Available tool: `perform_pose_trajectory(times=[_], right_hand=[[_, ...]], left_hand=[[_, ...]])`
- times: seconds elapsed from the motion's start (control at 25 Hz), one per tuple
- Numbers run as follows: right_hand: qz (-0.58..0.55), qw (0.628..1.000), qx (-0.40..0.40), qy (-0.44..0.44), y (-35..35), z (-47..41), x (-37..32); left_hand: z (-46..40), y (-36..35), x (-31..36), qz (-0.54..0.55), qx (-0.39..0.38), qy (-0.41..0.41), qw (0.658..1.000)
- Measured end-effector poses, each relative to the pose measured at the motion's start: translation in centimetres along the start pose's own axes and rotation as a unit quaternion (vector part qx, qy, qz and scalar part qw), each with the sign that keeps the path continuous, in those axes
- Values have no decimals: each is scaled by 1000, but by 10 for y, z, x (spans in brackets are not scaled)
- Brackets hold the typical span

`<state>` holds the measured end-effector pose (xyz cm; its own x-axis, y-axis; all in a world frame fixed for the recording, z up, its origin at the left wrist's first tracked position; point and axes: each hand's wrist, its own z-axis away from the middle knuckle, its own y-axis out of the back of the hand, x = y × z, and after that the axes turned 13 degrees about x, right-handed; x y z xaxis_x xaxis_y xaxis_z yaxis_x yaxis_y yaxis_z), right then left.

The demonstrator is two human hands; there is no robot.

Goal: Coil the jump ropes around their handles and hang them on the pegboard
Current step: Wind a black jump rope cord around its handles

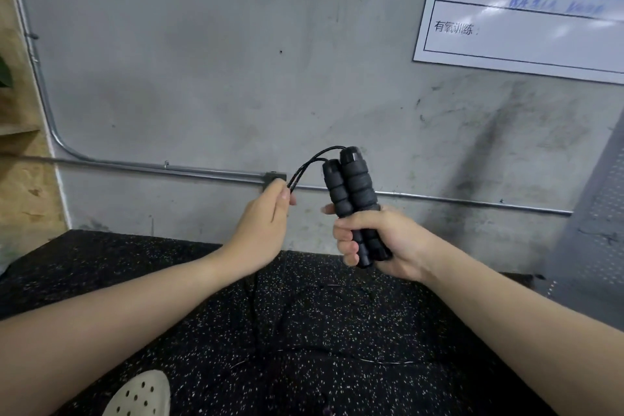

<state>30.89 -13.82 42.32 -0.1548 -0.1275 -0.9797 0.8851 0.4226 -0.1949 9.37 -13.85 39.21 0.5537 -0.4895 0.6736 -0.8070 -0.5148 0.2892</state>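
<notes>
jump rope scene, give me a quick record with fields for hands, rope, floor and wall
right hand: grips both black foam handles side by side, upright
left hand: pinches the two rope strands near the handle tops
rope: not yet coiled; slack trails on the floor
floor: black speckled mat
wall: grey, whiteboard upper right, metal conduit

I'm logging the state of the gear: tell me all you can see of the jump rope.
The jump rope has two black ribbed, foam-looking handles held side by side and upright; the right hand grips their lower ends. Two thin black cords arc from the tops to the left hand, which pinches them. The rest trails down onto the speckled floor, uncoiled.
</notes>
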Motion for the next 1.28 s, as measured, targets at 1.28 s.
perform_pose_trajectory(times=[1.28], right_hand=[[52,980,193,-13,25,-24,49]], left_hand=[[16,10,9,-392,-236,-182,870]])
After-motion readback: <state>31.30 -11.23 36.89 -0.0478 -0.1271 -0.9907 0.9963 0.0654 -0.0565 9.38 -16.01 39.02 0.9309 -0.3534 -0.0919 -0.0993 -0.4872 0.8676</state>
